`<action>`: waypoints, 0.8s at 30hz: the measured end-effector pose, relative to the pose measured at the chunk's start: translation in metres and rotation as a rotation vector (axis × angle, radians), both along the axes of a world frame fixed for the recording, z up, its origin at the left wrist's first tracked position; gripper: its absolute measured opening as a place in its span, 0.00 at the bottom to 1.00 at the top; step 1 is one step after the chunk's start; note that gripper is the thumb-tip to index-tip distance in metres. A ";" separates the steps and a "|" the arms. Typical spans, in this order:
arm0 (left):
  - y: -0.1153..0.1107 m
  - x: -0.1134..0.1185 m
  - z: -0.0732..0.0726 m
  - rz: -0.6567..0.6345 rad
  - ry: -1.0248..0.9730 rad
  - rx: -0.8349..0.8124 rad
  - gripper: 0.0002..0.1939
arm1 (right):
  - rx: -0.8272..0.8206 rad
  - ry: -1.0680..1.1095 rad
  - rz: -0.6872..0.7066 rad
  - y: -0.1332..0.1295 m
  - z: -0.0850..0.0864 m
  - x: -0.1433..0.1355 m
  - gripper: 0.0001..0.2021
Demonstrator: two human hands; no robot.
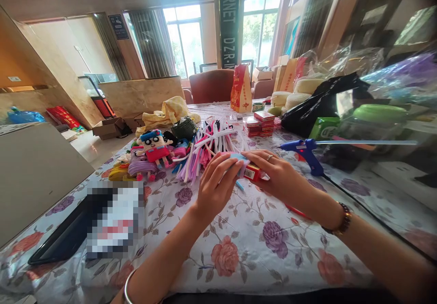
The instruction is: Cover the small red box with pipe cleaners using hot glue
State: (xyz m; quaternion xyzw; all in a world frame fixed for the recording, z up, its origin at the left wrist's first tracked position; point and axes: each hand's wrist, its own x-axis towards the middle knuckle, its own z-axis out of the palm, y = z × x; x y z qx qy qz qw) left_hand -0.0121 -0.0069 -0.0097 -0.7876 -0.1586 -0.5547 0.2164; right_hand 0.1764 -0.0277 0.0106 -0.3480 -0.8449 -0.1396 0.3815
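Head view: red box (251, 173), barcoded, partly covered.

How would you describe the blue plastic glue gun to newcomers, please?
Start at the white floral tablecloth, then the right hand over it. To its right, the blue plastic glue gun has a long translucent stick jutting from its back, unlike its neighbours.

A head-worn camera looks forward and down from close over the flowered tablecloth (246, 231) toward the windows (187, 40).
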 end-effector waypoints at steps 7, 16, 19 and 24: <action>0.001 0.000 -0.005 -0.031 -0.073 -0.184 0.18 | -0.014 0.010 0.004 -0.001 0.005 0.000 0.26; 0.007 0.005 -0.003 -0.035 -0.201 -0.380 0.13 | -0.070 -0.026 0.037 0.000 0.013 0.010 0.30; 0.013 0.004 -0.007 -0.084 -0.302 -0.537 0.12 | -0.098 -0.041 0.009 0.002 0.020 0.019 0.29; 0.019 0.005 -0.008 -0.176 -0.600 -0.862 0.15 | -0.204 -0.009 -0.223 0.007 0.033 0.051 0.21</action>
